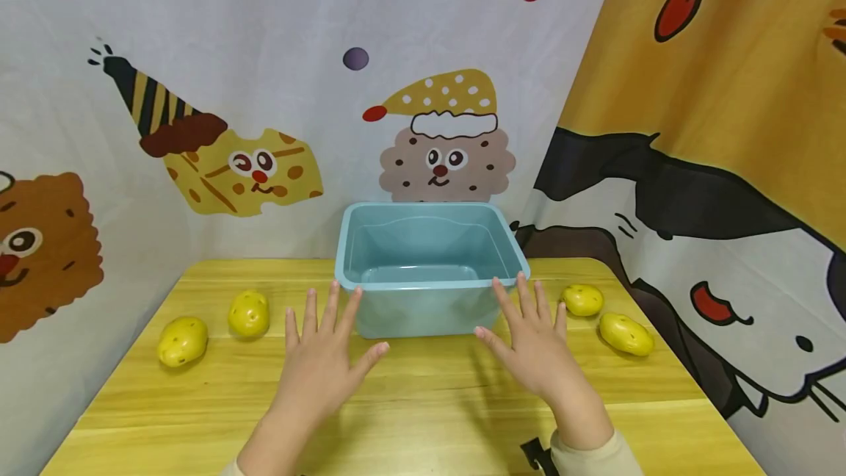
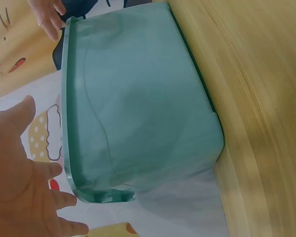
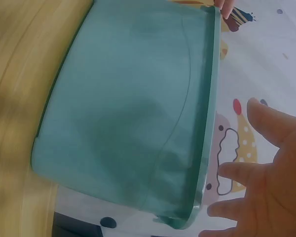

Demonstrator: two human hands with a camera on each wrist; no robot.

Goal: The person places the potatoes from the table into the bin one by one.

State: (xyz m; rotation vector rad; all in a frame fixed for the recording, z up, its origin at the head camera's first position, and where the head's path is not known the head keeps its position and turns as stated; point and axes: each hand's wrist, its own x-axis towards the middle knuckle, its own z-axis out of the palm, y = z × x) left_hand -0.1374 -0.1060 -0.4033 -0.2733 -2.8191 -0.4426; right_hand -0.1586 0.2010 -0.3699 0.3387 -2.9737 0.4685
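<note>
A light blue-green plastic bin [image 1: 423, 311] stands upright on the wooden table, its inside bare in the head view. My left hand [image 1: 324, 362] is spread with straight fingers in front of the bin's near left corner. Near the right corner my right hand [image 1: 538, 351] is spread the same way. Neither hand holds anything. In the left wrist view the left hand's fingers [image 2: 49, 197] are beside the bin's rim [image 2: 66, 123]; whether they touch it I cannot tell. The right wrist view shows the right hand [image 3: 271, 182] close to the rim as well.
Two yellow potato-like things, one [image 1: 183, 341] and another [image 1: 249, 314], lie left of the bin on the table [image 1: 410, 402]. Two more, one [image 1: 582, 300] and another [image 1: 626, 334], lie to its right. A cartoon-printed curtain [image 1: 277, 6] hangs behind the table.
</note>
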